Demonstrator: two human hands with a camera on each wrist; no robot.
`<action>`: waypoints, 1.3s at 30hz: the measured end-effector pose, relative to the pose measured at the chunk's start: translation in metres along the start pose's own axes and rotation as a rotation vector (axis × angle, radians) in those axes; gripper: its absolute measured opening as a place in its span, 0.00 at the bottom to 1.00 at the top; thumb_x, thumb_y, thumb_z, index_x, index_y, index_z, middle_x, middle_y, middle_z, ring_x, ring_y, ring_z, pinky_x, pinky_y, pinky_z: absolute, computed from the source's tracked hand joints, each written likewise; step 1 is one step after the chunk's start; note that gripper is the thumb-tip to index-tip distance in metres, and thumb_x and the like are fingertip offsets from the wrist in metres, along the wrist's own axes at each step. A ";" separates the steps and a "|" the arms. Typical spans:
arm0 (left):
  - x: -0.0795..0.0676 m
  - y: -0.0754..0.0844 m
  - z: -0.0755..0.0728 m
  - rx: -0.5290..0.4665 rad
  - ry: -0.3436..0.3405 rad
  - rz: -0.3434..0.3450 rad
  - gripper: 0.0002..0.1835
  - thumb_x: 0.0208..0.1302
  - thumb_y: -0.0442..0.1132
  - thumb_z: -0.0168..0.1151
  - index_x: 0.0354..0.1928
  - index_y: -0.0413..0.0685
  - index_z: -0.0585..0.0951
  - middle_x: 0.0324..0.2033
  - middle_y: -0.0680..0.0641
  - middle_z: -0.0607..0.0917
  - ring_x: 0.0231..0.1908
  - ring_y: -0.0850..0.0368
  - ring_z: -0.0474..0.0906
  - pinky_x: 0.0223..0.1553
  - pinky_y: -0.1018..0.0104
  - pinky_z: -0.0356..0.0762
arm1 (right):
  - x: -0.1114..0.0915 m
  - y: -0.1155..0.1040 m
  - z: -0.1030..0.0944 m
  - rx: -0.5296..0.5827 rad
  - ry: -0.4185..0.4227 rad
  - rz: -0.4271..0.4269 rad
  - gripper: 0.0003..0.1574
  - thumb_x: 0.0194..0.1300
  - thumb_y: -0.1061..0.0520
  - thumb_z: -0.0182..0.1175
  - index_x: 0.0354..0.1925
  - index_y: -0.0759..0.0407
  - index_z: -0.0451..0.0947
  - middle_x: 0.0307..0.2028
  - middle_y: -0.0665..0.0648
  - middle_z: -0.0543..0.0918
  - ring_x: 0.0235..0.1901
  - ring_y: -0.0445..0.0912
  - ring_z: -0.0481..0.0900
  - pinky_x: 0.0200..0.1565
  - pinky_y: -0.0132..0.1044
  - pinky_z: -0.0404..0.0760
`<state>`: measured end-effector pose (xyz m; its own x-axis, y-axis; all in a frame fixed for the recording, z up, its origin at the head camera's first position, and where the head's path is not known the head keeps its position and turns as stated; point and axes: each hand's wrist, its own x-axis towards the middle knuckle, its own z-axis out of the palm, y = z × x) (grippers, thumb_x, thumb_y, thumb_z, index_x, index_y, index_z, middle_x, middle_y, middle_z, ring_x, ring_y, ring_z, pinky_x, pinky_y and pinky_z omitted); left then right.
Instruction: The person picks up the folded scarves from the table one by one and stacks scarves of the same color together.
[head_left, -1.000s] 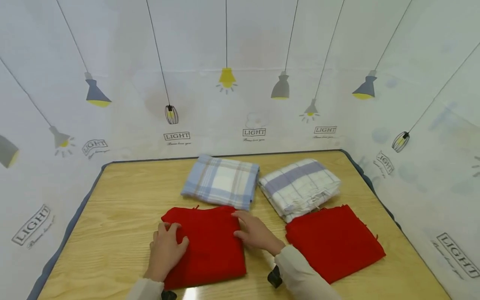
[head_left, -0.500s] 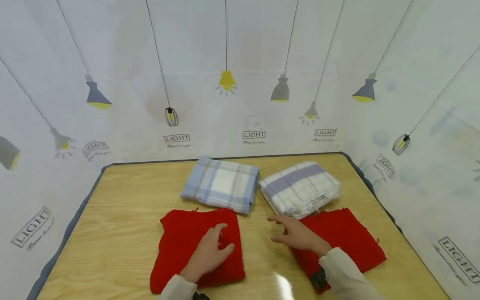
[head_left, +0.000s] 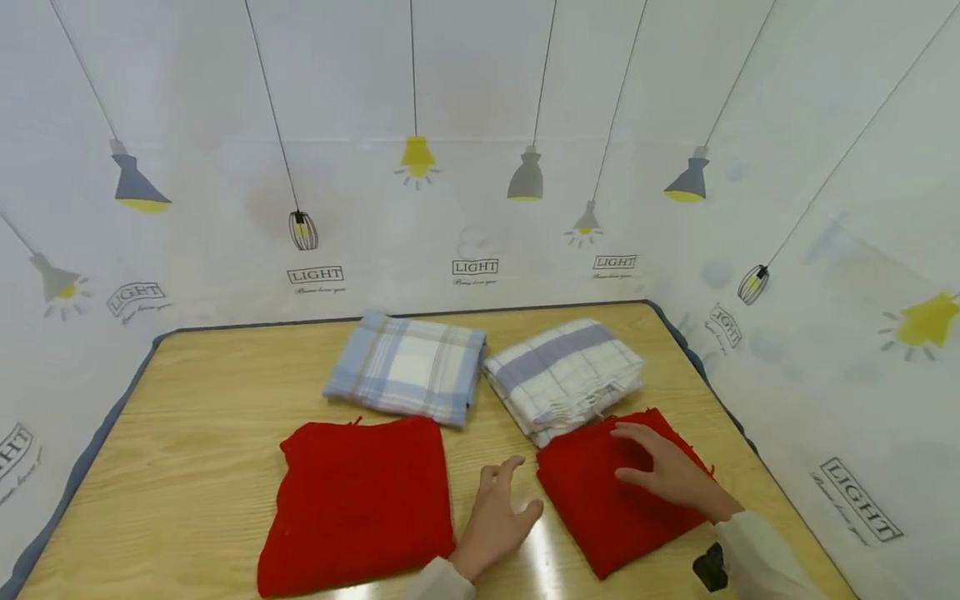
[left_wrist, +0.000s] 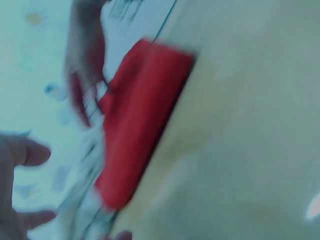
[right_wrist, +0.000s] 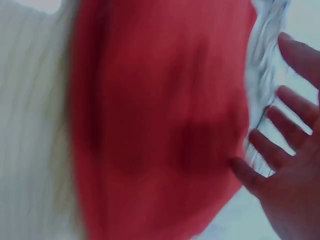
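Observation:
Two folded red cloths lie on the wooden table. My right hand [head_left: 666, 468] hovers with spread fingers over the right red cloth [head_left: 600, 500]; in the right wrist view its fingers [right_wrist: 272, 150] overlap that cloth's edge, holding nothing. Between the two cloths is my left hand [head_left: 497, 518], fingers loosely bent and empty, beside the right edge of the left red cloth [head_left: 360, 500]. The left wrist view is blurred and shows the right cloth [left_wrist: 140, 120] with the right hand above it.
Behind the red cloths lie a folded blue plaid cloth [head_left: 408, 367] and a folded white cloth with a purple stripe [head_left: 566, 375]. The white one touches the right red cloth. A wall covering printed with lamps [head_left: 480, 208] surrounds the table [head_left: 202, 433] on three sides.
Both hands have left the left red cloth and moved right. The right hand is now over the right red cloth, the left hand between the two. The head view has turned slightly right.

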<state>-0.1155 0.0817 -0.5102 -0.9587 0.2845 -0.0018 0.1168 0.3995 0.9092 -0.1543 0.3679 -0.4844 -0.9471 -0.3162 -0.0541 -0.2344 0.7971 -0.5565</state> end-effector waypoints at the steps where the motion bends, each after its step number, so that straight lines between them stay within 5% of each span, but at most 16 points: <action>1: -0.002 0.001 0.009 -0.007 0.028 -0.008 0.33 0.55 0.42 0.62 0.64 0.45 0.67 0.50 0.37 0.68 0.47 0.43 0.72 0.45 0.52 0.72 | -0.003 0.006 -0.001 0.001 0.022 -0.008 0.38 0.59 0.49 0.65 0.63 0.62 0.67 0.64 0.67 0.67 0.63 0.64 0.64 0.58 0.62 0.67; 8: -0.010 0.015 0.057 -0.129 0.160 -0.081 0.40 0.50 0.39 0.66 0.67 0.41 0.63 0.52 0.35 0.65 0.51 0.40 0.68 0.49 0.47 0.71 | -0.016 0.038 -0.010 0.041 0.084 -0.047 0.39 0.58 0.50 0.65 0.64 0.63 0.66 0.69 0.70 0.57 0.66 0.69 0.55 0.56 0.71 0.61; 14: -0.010 0.028 0.080 -0.191 0.042 -0.223 0.47 0.51 0.41 0.67 0.72 0.49 0.55 0.64 0.29 0.55 0.59 0.29 0.63 0.50 0.39 0.71 | -0.030 0.056 -0.005 0.139 0.026 0.036 0.41 0.59 0.50 0.65 0.67 0.59 0.63 0.72 0.69 0.49 0.66 0.71 0.51 0.56 0.72 0.60; 18: -0.009 0.031 0.090 -0.202 0.031 -0.248 0.46 0.49 0.38 0.66 0.71 0.49 0.56 0.63 0.29 0.56 0.58 0.29 0.63 0.49 0.40 0.72 | -0.035 0.062 0.001 0.142 0.027 0.087 0.44 0.59 0.48 0.65 0.69 0.56 0.60 0.72 0.68 0.48 0.66 0.71 0.52 0.55 0.70 0.63; 25: 0.002 0.034 0.098 -0.319 0.039 -0.242 0.43 0.48 0.35 0.63 0.70 0.46 0.58 0.56 0.31 0.62 0.52 0.37 0.67 0.48 0.43 0.71 | -0.040 0.064 -0.005 0.131 0.057 0.148 0.45 0.58 0.47 0.65 0.69 0.54 0.59 0.70 0.69 0.54 0.64 0.71 0.56 0.53 0.69 0.65; 31: 0.007 0.021 0.098 -0.368 0.127 -0.208 0.39 0.42 0.28 0.62 0.63 0.45 0.66 0.49 0.37 0.73 0.45 0.47 0.71 0.42 0.56 0.71 | -0.042 0.061 0.004 0.269 0.068 0.177 0.41 0.58 0.51 0.67 0.67 0.54 0.63 0.66 0.66 0.61 0.60 0.65 0.64 0.52 0.59 0.72; 39: 0.009 0.011 0.084 -0.312 0.163 -0.183 0.34 0.40 0.26 0.62 0.56 0.47 0.72 0.46 0.42 0.78 0.42 0.50 0.72 0.40 0.58 0.71 | -0.050 0.053 0.021 0.312 0.185 0.135 0.35 0.55 0.55 0.69 0.61 0.54 0.71 0.59 0.60 0.70 0.51 0.34 0.69 0.47 0.36 0.76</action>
<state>-0.1009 0.1616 -0.5349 -0.9878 0.0809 -0.1328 -0.1207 0.1396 0.9828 -0.1144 0.4151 -0.5283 -0.9951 -0.0988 -0.0096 -0.0542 0.6214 -0.7817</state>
